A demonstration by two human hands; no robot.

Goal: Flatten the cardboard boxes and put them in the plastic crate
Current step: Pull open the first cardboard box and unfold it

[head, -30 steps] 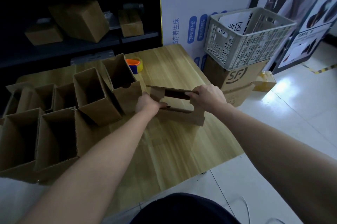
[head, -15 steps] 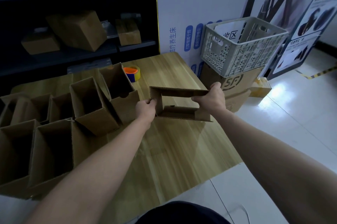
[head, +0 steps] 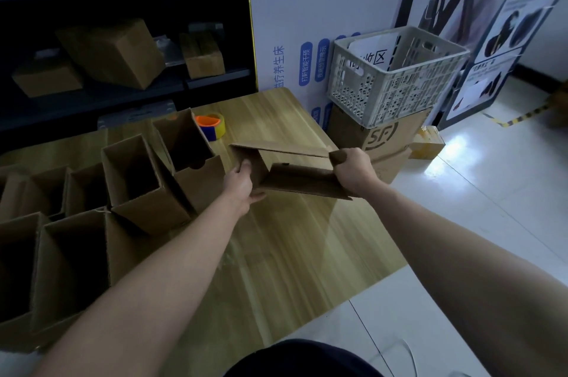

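Two hands, one half-collapsed box [head: 295, 172]
Opposite ends are gripped by left hand [head: 242, 184] and right hand [head: 353, 169]; diagonal corners should be pressed together until flat.

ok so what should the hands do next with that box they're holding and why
Probably press the two ends together until the box lies fully flat. The left hand and right hand grip opposite ends above the table, and the box is skewed but still shows an open gap. The crate sits off to the right, so carrying it there would come after.
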